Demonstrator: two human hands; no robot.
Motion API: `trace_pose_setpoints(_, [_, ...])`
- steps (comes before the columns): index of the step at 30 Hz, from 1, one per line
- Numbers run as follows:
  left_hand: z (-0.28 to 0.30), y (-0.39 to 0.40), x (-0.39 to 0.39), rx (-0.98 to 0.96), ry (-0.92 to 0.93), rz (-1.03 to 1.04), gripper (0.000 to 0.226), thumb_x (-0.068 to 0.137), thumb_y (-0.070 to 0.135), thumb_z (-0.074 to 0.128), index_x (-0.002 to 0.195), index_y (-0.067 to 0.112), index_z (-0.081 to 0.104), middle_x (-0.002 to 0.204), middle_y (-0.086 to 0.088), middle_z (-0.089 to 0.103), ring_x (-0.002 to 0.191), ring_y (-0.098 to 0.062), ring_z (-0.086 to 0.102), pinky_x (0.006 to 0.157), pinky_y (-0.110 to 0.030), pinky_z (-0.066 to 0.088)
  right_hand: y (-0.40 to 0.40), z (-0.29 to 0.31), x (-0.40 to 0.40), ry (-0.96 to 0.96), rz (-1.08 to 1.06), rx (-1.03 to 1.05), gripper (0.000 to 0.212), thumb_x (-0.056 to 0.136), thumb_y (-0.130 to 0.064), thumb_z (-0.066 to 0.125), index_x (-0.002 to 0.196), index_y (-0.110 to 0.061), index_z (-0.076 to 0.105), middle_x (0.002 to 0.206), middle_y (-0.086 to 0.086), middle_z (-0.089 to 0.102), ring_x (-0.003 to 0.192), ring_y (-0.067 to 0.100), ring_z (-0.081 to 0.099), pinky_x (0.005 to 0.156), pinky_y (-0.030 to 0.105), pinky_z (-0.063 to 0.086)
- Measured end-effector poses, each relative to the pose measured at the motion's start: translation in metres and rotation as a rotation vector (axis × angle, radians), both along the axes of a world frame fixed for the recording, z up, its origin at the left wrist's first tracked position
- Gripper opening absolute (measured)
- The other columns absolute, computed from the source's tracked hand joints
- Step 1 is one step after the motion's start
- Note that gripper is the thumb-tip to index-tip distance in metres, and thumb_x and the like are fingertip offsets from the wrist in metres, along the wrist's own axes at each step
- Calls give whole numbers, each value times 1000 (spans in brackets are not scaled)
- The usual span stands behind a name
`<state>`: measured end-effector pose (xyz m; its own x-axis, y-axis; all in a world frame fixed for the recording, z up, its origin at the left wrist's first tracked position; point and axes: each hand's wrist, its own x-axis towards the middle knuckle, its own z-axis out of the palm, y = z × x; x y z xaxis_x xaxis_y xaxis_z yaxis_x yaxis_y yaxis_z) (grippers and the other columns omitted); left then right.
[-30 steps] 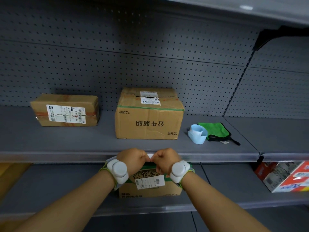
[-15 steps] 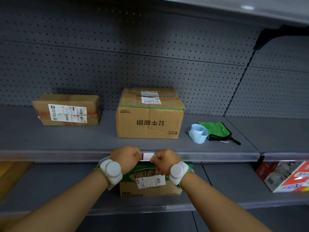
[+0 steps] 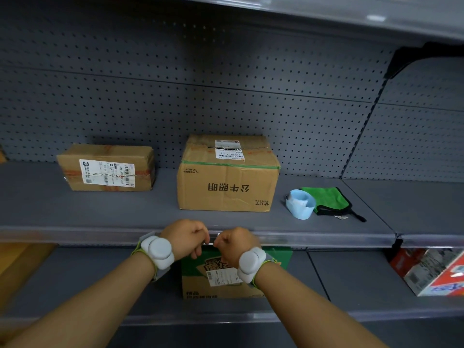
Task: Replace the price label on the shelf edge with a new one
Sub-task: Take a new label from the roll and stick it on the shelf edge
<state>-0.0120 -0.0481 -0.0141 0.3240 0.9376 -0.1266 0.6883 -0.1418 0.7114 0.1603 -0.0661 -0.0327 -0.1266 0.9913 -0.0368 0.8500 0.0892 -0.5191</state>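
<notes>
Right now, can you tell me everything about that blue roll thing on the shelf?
The blue roll is a loosely coiled strip of pale blue material, paper or tape by its look, with a whiter inner side. It lies on the grey shelf, right of the big cardboard box, apart from it. It touches or overlaps the front edge of the green cloth. Neither hand touches it.

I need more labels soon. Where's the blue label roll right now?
The blue label roll sits on the middle shelf, right of the large cardboard box, touching the green cloth.
</notes>
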Motion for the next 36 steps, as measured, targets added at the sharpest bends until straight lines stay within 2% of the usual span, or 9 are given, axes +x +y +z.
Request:
trace_pose_setpoints(3, [0, -1, 1, 3, 4, 9, 26, 89, 19, 45, 75, 23, 67, 61, -4, 71, 55, -19, 68, 58, -26, 53, 0, -3, 0, -67, 19, 33, 23, 91, -30, 51, 97, -28, 73, 99, 1, 74, 87, 25, 66, 70, 31, 52])
trace_pose_setpoints(9, [4, 2, 7, -44, -4, 27, 24, 88, 20, 46, 77, 21, 68, 58, -6, 68, 49, -17, 63, 57, -28, 52, 1, -6, 6, -97, 21, 18, 22, 90, -29, 53, 96, -29, 74, 102, -3, 73, 90, 23, 66, 72, 30, 51])
trace_pose_setpoints(14, [7, 0, 26, 84, 165, -7, 26, 89, 25, 43, 76, 22, 66, 58, -4, 68, 52, -19, 65, 57, -27, 52, 7, -2, -2, -180, 46, 18, 25, 90, -30, 50, 90, -19, 73, 94, 8, 71, 84, 31, 65, 64, 31, 49])
trace_pose_setpoints(17, [5, 2, 28, 95, 169, -17, 26, 90, 26, 43, 76, 23, 65, 58, -5, 67, 54, -23, 66, 58, -31, 55, 6, -1, 5, -208, 80, 27, 25, 91, -31, 50, 96, -26, 74, 99, 5, 72, 86, 29, 65, 67, 31, 50])
trace_pose_setpoints(21, [1, 5, 23, 77, 120, -14, 24, 90, 29, 46, 75, 28, 66, 57, -5, 67, 47, -16, 62, 55, -28, 54, 4, 1, 15, -235, 105, 42, 24, 91, -30, 50, 100, -31, 72, 104, 1, 71, 92, 28, 64, 73, 31, 49])
trace_pose_setpoints(28, [-2, 0, 22, 152, 158, 32, 24, 91, 33, 46, 80, 32, 67, 58, -2, 67, 49, -13, 63, 59, -29, 55, 3, -3, 26, -223, 73, 34, 23, 89, -30, 50, 97, -33, 71, 103, -4, 72, 91, 24, 65, 77, 35, 54])
trace_pose_setpoints(32, [-1, -6, 25, 241, 207, 53, 23, 92, 31, 47, 84, 32, 69, 53, 5, 58, 51, -5, 54, 65, -29, 53, 1, -3, 33, -206, 42, 8, 22, 89, -29, 50, 95, -35, 71, 95, -4, 73, 87, 21, 66, 77, 35, 55])
trace_pose_setpoints(36, [-3, -12, 29, 131, 162, -41, 23, 93, 32, 46, 92, 33, 69, 54, 10, 58, 50, -4, 55, 63, -27, 53, 0, -2, 33, -192, 28, -3, 21, 88, -29, 51, 92, -35, 71, 88, -1, 74, 81, 21, 68, 76, 35, 56])
